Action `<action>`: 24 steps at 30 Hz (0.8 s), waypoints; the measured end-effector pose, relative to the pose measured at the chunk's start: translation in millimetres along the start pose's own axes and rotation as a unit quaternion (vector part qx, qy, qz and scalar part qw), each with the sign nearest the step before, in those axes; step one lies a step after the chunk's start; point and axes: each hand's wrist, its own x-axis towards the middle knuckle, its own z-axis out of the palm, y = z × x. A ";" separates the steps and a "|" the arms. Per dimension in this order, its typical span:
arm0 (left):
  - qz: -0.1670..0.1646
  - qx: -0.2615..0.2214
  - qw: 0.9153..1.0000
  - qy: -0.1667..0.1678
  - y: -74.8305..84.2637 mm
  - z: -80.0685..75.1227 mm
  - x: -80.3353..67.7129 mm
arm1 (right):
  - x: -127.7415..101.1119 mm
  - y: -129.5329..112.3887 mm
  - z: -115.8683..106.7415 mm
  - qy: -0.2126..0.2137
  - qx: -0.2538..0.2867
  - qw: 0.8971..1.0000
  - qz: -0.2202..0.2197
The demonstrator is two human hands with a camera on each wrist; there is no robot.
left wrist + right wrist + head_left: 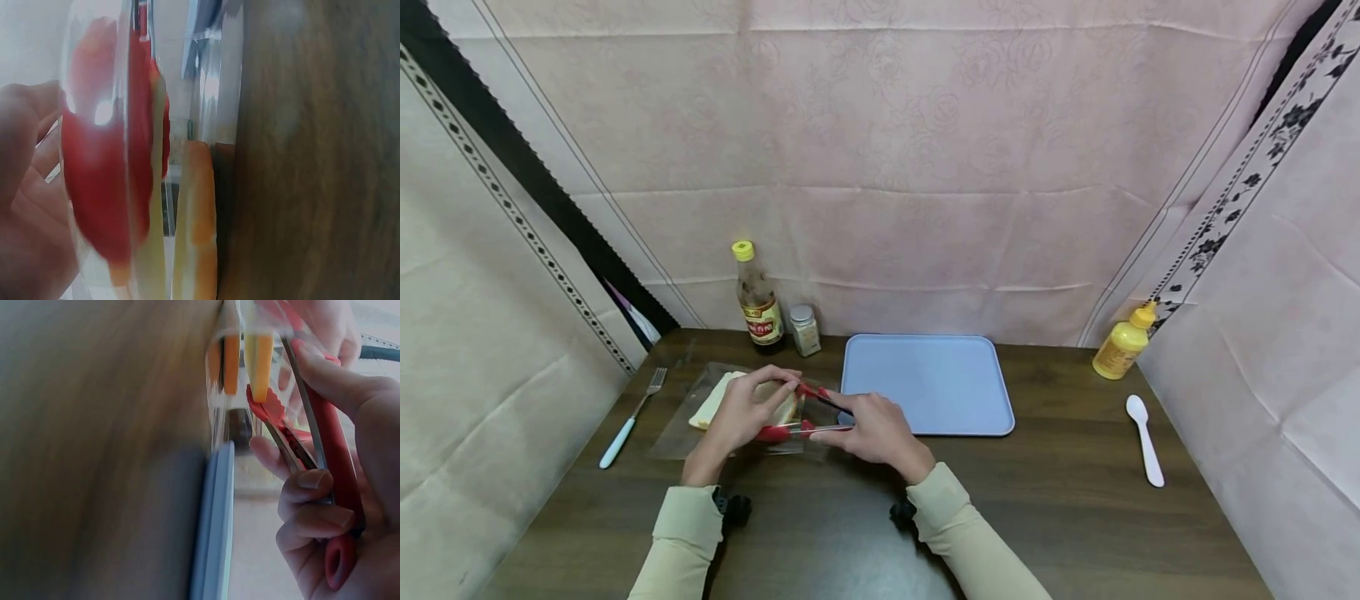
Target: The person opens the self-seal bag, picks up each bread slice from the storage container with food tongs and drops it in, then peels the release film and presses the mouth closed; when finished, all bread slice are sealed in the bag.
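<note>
Left of centre in the head view, on the dark brown wooden table (1060,500), the person's left hand (747,412) curls its fingers over the top of the slices of pale bread with orange-brown crust (715,398) that sit inside a clear plastic bag (681,433), pinching bag and bread together. The right hand (871,429), just right of it, wraps its fingers round the red-handled metal tongs (808,410) and squeezes them; the red tips reach in at the bread beneath the left hand. In the right wrist view the tongs (312,444) run up the right half of the frame, their scalloped red tip touching a yellow slice edge (257,359). Just right of the hands lies a light blue rectangular plastic tray (928,382), flat on the table. Toward the upper left of the table stand a brown sauce bottle with a yellow cap (757,300) and, just beside it, a small seasoning jar with a silver lid (805,330). A fork with a light blue handle (632,417) lies at the left edge. At the far right stands a yellow squeeze bottle (1123,343), and near it lies a white plastic spoon (1145,438).
</note>
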 end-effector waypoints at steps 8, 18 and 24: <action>0.004 -0.008 1.000 0.010 -0.6 -1.6 -0.4 | 14.4 -15.7 15.2 0.008 -0.024 1.000 -0.002; 0.006 -0.029 0.999 0.023 -2.6 -3.6 0.4 | 17.9 -14.4 25.9 0.026 0.050 0.998 -0.004; 0.001 -0.037 0.999 0.013 -8.5 -2.2 -1.3 | 17.4 -13.7 28.7 0.006 0.086 0.996 -0.001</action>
